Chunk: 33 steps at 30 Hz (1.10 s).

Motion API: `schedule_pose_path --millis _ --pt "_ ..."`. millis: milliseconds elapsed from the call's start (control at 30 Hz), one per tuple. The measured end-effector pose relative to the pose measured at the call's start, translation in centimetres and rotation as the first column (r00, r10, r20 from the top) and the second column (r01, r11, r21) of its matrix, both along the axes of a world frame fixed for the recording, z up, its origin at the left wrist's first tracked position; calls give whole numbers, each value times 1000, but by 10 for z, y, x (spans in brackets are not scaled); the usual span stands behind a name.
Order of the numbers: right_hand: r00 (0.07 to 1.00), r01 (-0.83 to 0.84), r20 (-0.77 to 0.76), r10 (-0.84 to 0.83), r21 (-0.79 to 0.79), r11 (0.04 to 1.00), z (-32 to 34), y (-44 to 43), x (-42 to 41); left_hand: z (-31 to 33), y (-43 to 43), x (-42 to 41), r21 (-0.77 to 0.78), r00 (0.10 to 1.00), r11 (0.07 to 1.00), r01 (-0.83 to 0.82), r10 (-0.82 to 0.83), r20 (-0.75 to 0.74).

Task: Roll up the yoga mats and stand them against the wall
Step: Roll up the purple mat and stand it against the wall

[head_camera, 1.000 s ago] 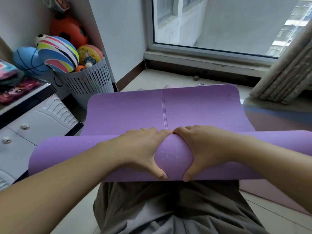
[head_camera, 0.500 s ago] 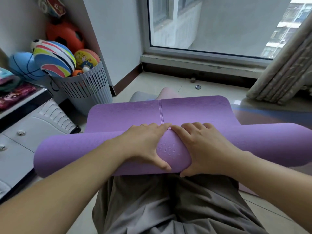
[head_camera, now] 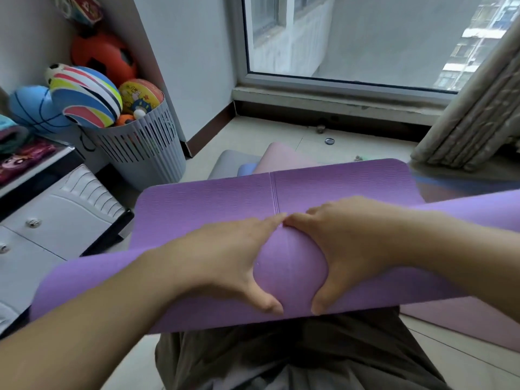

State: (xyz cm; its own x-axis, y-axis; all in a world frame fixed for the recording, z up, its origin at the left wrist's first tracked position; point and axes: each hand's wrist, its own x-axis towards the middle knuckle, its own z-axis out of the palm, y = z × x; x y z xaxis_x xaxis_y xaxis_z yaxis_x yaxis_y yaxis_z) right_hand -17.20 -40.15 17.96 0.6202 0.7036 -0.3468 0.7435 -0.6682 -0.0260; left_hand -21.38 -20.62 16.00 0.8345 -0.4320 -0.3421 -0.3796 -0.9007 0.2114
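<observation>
Across the lap, left hand (head_camera: 225, 260) and right hand (head_camera: 349, 249) clasp the purple mat (head_camera: 289, 266) roll, fingertips meeting.

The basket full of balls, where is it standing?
The basket stands on the floor at the left, in the wall corner, between the white drawer unit and the purple mat.

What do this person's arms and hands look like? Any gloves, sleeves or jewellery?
Both forearms are bare as far as the view shows, with no sleeves in sight. The left hand and right hand wear no gloves, and no rings, watch or bracelet show. The fingernails that show look short and unpainted.
</observation>
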Motion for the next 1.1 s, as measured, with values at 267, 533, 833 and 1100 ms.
schedule_pose_path --millis 267,533,833,1100 --pt "932 195 -320 -170 47 980 -29 -9 13 -12 -14 0 54 999 998 12 -15 51" --pt "975 173 -138 -176 -37 984 -26 -8 6 -22 -13 9 55 997 998 -12 8 75" --pt "943 242 -248 -222 53 969 -25 -8 28 -20 -19 21 221 974 974 38 -85 209" --pt "982 60 179 -66 37 997 -43 -12 5 -23 -12 35 132 992 991 9 -25 124"
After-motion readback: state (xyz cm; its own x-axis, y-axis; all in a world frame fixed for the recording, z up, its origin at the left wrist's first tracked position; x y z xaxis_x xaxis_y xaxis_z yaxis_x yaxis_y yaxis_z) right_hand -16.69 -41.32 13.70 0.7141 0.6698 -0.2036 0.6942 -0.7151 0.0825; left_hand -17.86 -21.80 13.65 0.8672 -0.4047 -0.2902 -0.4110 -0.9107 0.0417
